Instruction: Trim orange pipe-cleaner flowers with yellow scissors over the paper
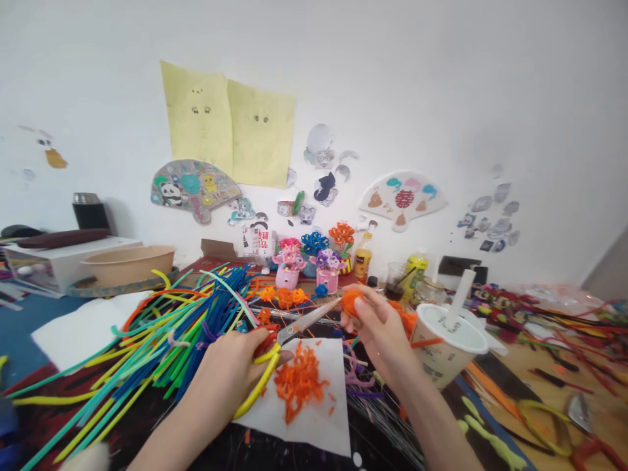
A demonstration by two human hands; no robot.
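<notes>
In the head view, your left hand (245, 363) has its fingers wrapped around the handles of the scissors (310, 321), blades pointing at the orange fuzzy ball (350, 303). Your right hand (377, 324) pinches that ball between closed fingertips, beyond the white paper (326, 418) and its orange clippings (300, 381). The lidded cup (444, 356) crowds your right wrist; coloured pipe cleaners (181, 340) spread beside your left. Small flower pots (327, 280) stand behind, with a drink bottle (363, 256) nearby.

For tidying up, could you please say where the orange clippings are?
In the head view's lower centre, the orange clippings lie on the white sheet, below the scissors in the left hand.
</notes>
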